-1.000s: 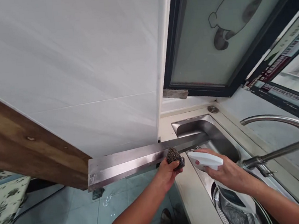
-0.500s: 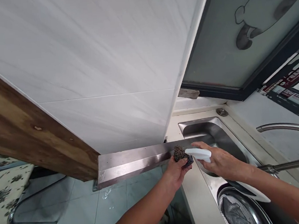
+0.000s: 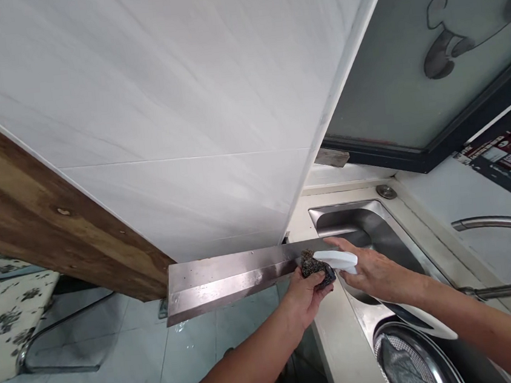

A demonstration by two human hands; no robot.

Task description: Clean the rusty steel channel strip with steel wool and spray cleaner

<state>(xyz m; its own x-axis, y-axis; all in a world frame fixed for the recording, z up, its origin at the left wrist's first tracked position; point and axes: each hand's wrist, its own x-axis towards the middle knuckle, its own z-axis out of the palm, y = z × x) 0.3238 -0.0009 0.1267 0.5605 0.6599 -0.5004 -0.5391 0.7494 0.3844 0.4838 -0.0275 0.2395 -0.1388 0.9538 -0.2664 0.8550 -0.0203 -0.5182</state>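
The left hand (image 3: 304,301) grips a steel-wool scourer (image 3: 313,269) against the end of a stainless steel strip (image 3: 228,279). The right hand (image 3: 376,275) closes on a white plastic handle (image 3: 338,261), perhaps a spray bottle's, over the steel sink (image 3: 354,220); a mesh strainer (image 3: 403,362) sits nearer, at the worktop (image 3: 340,353) edge.

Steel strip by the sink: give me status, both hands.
Left hand gripping dark steel-wool scourer, up at steel strip. Right hand gripping white plastic handle. Steel sink beside strip's end.
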